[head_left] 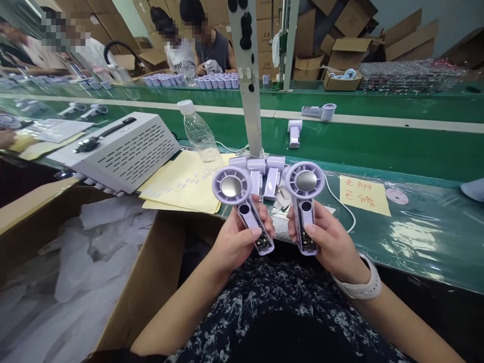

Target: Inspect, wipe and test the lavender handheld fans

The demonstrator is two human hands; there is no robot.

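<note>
The left fan [245, 207] and the right fan [306, 205] are hovering side by side, well clear of touching, above the near edge of the worktop [419, 232]. The left hand [236, 242] is grasping the left fan by its handle, the thumb lying across the front and the fingers curling round behind. The right hand [335, 242] is gripping the right fan's handle in the same manner, its thumb also resting on the front.

Both round heads are pointing toward the worktop's far edge, with their silvery centres facing up. The left fan's long axis is slanting, its head leaning left and its handle end pointing rightward and back. The right fan's long axis is running almost straight from near to far, so the two handles are drawing closer at their lower ends.

Just beyond, near the worktop's far edge, more fans [271, 184] are lying by the foot of a post [251, 116]. Farther left, a bottle [198, 132] is standing near yellow paper [181, 184], while a yellow note [363, 194] is lying on the worktop's right part.
</note>
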